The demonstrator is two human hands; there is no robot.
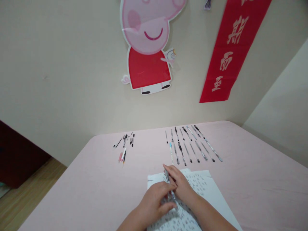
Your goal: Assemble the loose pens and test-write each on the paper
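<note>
A slim clear pen (166,175) is held at a slant over the written sheets of paper (218,192). My right hand (181,183) is closed on its upper part, the fingertips near the far end. My left hand (155,202) curls in from the left, its forefinger across the pen and its thumb by the lower end. Whether the left fingertips press tightly on it is hard to see. My hands hide part of the pen and of the dark handwriting below.
Two rows of pens (179,150) lie beyond the paper on the pink tabletop (79,186). Farther left are loose caps and pen parts (125,139), with a pink and a white piece nearer me. The wall behind carries a cartoon pig cutout (149,69) and a red banner (226,64).
</note>
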